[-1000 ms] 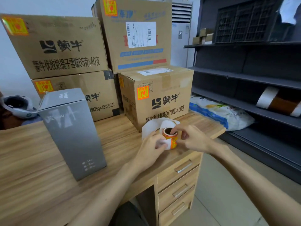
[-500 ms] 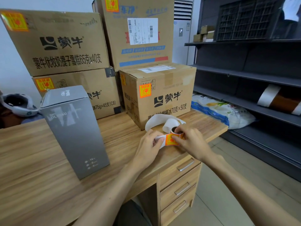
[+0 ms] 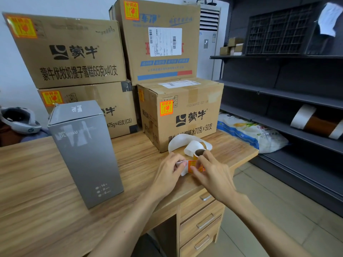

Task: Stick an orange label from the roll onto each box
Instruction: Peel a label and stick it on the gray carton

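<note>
Woodgrain desk [image 3: 37,182]: left fingers [image 3: 178,163] pinch white backing [image 3: 183,173]; right fingers [image 3: 208,157] pinch orange label [image 3: 192,165].

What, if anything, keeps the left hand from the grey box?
Probably nothing, so yes: only desk lies between the left hand and the grey box, though its fingers pinch the roll's backing paper.

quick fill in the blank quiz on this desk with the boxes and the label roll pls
The left hand and right hand pinch the strip of the roll at a label coloured ____.
Such labels already show on ____ cardboard boxes.
The tall unlabelled box is ____.
The desk shows ____ drawers.
Answers: orange, four, grey, three.
</note>
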Tool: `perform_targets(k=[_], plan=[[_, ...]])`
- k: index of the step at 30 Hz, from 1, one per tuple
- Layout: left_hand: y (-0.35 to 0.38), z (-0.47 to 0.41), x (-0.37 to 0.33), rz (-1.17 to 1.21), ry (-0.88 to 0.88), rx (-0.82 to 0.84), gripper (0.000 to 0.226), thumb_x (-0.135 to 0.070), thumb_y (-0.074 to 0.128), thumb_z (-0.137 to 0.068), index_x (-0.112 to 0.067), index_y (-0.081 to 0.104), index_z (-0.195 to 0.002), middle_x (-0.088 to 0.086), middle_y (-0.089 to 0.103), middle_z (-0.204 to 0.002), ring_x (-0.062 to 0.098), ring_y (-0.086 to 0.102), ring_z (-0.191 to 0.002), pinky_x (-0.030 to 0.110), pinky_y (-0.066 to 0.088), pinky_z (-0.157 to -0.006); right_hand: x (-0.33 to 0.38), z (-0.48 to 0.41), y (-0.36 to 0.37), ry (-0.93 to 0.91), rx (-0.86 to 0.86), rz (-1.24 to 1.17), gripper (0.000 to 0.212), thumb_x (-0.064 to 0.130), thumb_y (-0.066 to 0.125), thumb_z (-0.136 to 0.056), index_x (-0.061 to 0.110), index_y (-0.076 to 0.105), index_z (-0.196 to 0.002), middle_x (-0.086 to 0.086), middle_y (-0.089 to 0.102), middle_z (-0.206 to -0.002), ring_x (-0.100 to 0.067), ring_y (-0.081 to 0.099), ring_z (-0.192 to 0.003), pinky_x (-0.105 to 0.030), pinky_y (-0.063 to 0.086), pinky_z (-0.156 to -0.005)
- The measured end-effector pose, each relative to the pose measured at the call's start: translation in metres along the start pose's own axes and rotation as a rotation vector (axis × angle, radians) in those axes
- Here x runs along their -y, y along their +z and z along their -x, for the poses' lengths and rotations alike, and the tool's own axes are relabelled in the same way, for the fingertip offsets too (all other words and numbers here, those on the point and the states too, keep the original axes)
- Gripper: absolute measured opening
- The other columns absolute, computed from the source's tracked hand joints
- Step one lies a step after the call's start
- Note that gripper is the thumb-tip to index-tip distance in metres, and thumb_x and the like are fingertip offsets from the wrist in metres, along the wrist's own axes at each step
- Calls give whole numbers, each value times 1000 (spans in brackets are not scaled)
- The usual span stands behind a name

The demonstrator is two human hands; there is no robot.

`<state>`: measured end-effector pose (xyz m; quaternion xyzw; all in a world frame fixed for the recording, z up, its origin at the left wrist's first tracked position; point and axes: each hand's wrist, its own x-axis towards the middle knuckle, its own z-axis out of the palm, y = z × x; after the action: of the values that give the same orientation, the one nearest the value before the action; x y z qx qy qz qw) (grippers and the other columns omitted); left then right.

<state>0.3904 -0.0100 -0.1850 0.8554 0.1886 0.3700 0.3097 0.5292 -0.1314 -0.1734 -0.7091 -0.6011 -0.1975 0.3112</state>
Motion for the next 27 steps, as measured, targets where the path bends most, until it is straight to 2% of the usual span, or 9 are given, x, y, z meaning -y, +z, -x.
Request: perform_targets(k=[4,8,14,19,23,27], plan=[[1,0,1,46,5,-5,10,-16,61,-100,-18,69,-94,-3,57,-91,9,54,-80,18,42,-72,2,1,4,40,20,-10,20,37,67,-91,18,61,-87,5,56,-103,-15,57,-62,-26,32,-45],[1,0,1,62,6,8,10,-17,61,-100,-20,70,-95,-4,58,-93,11,56,-82,20,44,-73,1,1,3,72,30,-37,21,39,65,-92,19,63,-89,7,56,-106,-15,58,-66,-31,41,-47],[3,1,3,78,22,27,11,-19,59,-100,-20,69,-97,-3,57,-96,12,57,-84,32,50,-75,2,3,3,151,51,-121,22,44,64,-92,22,67,-92,11,52,-99,-12,57,-70,-30,40,-53],[4,1,3,76,24,51,13,-18,56,-102,-23,67,-97,-6,57,-97,10,56,-89,30,49,-77,3,5,4,186,52,-173,33,54,56,-91,24,68,-94,14,48,-96,-9,59,-71,-31,46,-56],[4,1,3,103,19,69,15,-22,53,-100,-26,67,-97,-6,57,-98,11,56,-91,34,51,-79,4,5,5,226,59,-186,33,56,54,-91,26,68,-93,15,44,-93,-8,60,-72,-29,43,-57],[3,1,3,97,12,84,17,-23,52,-100,-26,69,-104,-8,57,-102,12,58,-94,37,52,-80,4,4,5,230,36,-179,29,51,59,-93,24,69,-92,15,45,-93,-7,53,-69,-26,40,-55]])
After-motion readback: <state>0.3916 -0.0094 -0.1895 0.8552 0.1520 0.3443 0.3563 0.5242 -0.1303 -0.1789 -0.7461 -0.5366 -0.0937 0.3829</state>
